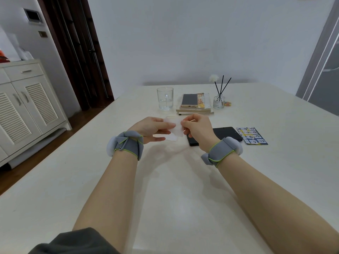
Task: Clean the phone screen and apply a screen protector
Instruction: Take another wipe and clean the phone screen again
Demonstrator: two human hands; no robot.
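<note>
A: Logging hand states. What is each one doing?

B: The left hand (148,128) is pinching the left edge of a thin white sheet (177,128) between thumb and fingers. The right hand (197,130) is pinching the opposite edge, fingers curled in. Both are holding it in the air above the table (165,180), not resting it on anything.

A: Why in the air?

B: Judgement: the person is likely opening it out or separating layers, and two edge grips are keeping fingertips off the middle. I cannot tell whether it is a cleaning wipe or the protector itself.

A: Where is the target sitting?

B: The black phone (226,133) is lying flat, screen up, just behind the right hand, whose wrist is partly hiding its near end. A printed card (252,135) is lying just beside it on the right, probably kept close for reference.

A: Other items?

B: A glass (165,98), a second phone (189,100) lying on books (194,110), and a reed diffuser (219,101) are standing at the far edge, well apart from the working area.

A: Progress?

B: Nothing is touching the black screen, so I am reading this as an early stage.
</note>
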